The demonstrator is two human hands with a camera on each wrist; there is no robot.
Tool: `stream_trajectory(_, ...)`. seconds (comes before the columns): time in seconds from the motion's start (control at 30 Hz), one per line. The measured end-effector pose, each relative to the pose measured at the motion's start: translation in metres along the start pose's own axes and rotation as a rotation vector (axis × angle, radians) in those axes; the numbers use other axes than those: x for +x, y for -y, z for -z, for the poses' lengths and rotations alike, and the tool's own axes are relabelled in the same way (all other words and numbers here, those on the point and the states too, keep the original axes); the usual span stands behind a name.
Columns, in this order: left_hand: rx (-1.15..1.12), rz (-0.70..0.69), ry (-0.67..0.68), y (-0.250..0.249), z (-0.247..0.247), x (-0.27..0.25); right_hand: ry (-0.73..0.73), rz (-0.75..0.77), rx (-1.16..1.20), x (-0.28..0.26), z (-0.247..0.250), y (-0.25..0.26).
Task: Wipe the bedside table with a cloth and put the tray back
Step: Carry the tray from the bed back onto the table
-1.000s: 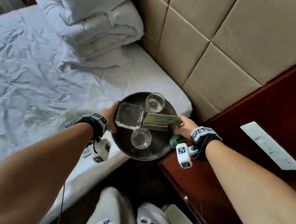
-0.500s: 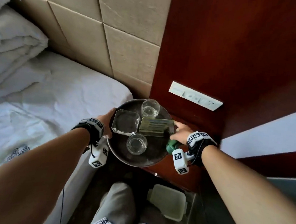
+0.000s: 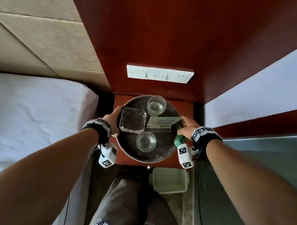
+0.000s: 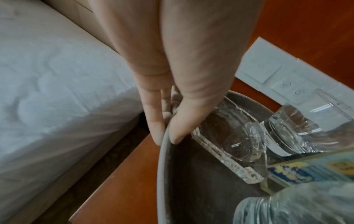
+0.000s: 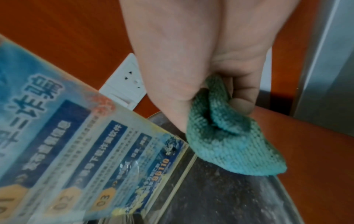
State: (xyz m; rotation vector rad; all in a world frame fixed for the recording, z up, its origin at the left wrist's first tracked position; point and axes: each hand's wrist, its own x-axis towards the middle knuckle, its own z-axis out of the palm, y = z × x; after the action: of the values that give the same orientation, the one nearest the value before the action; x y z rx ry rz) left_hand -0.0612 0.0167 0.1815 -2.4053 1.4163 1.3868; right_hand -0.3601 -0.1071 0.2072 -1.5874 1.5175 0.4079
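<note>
A round dark metal tray [image 3: 157, 158] hangs over the red-brown bedside table [image 3: 187, 110]; I cannot tell whether it touches the top. It carries two glasses [image 3: 156, 106], a square glass dish [image 3: 133, 120] and a printed card stand [image 3: 163, 123]. My left hand [image 3: 118, 113] pinches the left rim, thumb inside and fingers outside, plain in the left wrist view [image 4: 166, 134]. My right hand [image 3: 184, 124] grips the right rim with a bunched green cloth [image 3: 178, 140] in the same grasp. The cloth [image 5: 229, 144] bulges from the palm over the tray [image 5: 220, 189].
A bed with a white sheet [image 3: 24, 117] lies close on the left. A white switch and socket panel [image 3: 159, 74] sits on the wood wall behind the table. A pale bin [image 3: 170, 180] stands on the floor in front, a grey metal surface [image 3: 256, 178] at the right.
Both hands have carried the tray to the right, from over the bed's edge to over the bedside table. Their hold on the rim and the cloth is the same.
</note>
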Motion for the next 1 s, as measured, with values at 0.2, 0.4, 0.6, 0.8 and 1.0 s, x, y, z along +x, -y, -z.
stream_trajectory(0.2, 0.040, 0.004, 0.055, -0.018, -0.032, 0.058, -0.008, -0.102, 0.038, 0.048, -0.005, -0.036)
stream_trajectory(0.4, 0.018, 0.025, 0.104, -0.026, -0.058, 0.112, -0.028, -0.170, 0.064, 0.102, -0.015, -0.062)
stream_trajectory(0.6, -0.065, 0.040, 0.097, -0.029, -0.083, 0.160, -0.071, -0.207, 0.040, 0.154, -0.023, -0.080)
stream_trajectory(0.8, -0.097, 0.062, 0.096, -0.032, -0.102, 0.194, -0.113, -0.247, 0.070, 0.186, -0.023, -0.092)
stream_trajectory(1.0, -0.129, 0.107, 0.101, -0.041, -0.113, 0.208, -0.142, -0.274, 0.105, 0.204, -0.025, -0.104)
